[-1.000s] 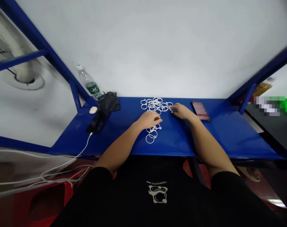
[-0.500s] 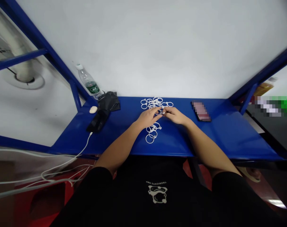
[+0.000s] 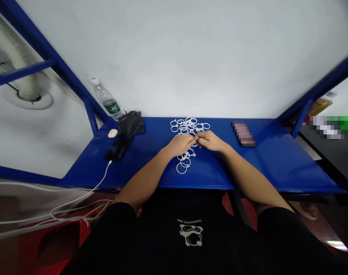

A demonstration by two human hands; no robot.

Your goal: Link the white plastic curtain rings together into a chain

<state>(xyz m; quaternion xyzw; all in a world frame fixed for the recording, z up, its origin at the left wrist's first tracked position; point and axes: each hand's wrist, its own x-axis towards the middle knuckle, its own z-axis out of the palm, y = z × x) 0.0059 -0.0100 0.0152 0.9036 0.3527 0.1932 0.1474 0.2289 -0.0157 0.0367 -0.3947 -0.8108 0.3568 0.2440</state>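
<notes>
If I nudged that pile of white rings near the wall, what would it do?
The pile of white rings would probably shift unevenly, since the rings overlap loosely. Each is likely light, being so thin. Most appear to lie flat on the blue table, so sliding seems likelier than rolling.

Left hand and right hand close together.
Fingers curl inward, fingertips almost meeting; both bare forearms angle forward.

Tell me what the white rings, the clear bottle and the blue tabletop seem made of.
White rings: probably smooth plastic, given their opaque, uniform white. Clear bottle: glossy, likely plastic, with thin-looking, see-through sides. Blue tabletop: painted metal or laminate, judging by its even sheen.
</notes>
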